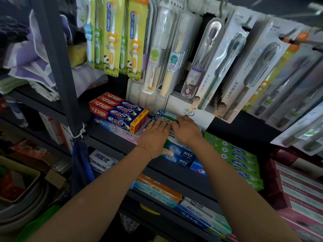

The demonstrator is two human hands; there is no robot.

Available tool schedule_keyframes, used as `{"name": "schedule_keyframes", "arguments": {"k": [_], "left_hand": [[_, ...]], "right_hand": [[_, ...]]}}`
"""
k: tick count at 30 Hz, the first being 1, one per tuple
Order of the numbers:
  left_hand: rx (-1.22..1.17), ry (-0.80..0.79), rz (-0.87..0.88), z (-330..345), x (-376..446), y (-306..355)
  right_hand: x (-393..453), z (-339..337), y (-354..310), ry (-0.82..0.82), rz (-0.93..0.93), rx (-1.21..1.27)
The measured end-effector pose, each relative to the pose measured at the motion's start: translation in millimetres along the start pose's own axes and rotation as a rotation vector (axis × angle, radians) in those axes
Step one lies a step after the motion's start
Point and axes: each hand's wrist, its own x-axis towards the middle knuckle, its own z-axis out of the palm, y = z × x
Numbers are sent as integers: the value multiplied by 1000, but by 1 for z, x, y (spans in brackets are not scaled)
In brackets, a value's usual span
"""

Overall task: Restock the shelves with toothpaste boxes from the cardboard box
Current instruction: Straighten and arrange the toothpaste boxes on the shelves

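Here, from the head view, both hands lie flat with straight fingers, grasping nothing: the left hand (154,137) and right hand (186,131) press on the blue-green toothpaste boxes (181,152) stacked on the dark shelf (111,137), between red boxes (115,110) and green boxes (234,154).

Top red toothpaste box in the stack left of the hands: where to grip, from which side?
Pinch the red toothpaste box across its long narrow sides, coming from the front and above. It lies flat on top of its stack with hanging toothbrush packs close behind, so its top face and aisle-facing yellow end are the free approaches.
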Motion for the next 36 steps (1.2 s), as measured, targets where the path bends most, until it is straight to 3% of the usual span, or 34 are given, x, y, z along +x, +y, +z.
{"name": "schedule_keyframes", "arguments": {"k": [12,29,33,36], "left_hand": [[35,-9,-12,-1,-1,2],[21,-21,-10,1,0,0],[30,-58,-3,-1,-1,-1],[30,-76,-6,-6,-2,0]], "right_hand": [[-4,13,3,107,-72,-49],[-9,11,-4,120,-46,-32],[-21,5,3,68,-61,121],[-47,-8,16,197,-78,341]]}}
